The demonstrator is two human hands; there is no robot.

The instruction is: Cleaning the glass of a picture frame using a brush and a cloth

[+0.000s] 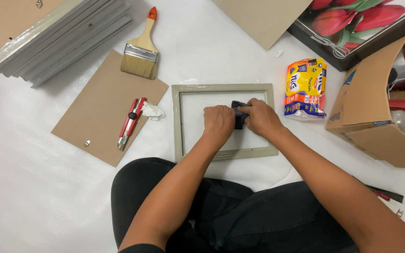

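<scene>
Grip: both hands, L point(218, 122) & R point(260, 117), pinch dark cloth point(239, 115) on glass of grey frame point(178, 122).

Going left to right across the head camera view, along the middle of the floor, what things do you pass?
Backing board → red cutter → crumpled tissue → frame → left hand → dark cloth → right hand → orange packet → cardboard box.
</scene>
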